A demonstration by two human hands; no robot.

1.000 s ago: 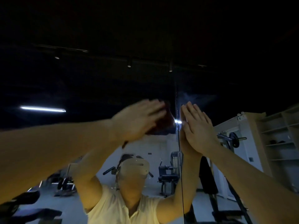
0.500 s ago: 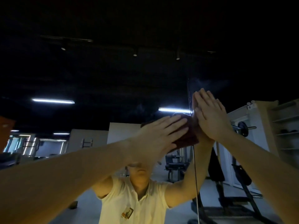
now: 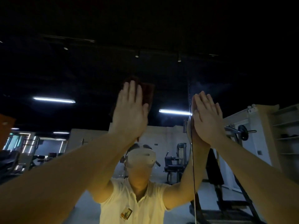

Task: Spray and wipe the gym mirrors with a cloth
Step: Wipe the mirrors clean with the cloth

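Left grip (image 3: 129,117) presses cloth (image 3: 148,94) flat on mirror (image 3: 97,70); right grip (image 3: 207,120) flat alongside.

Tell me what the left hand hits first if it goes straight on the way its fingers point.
Nothing, seemingly: left hand presses the dark red cloth flat; above lies only bare mirror glass.

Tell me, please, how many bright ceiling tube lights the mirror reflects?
2: one bright white tube light left of the left hand, another between it and the right hand. Fainter strips far left. Arms may hide more.
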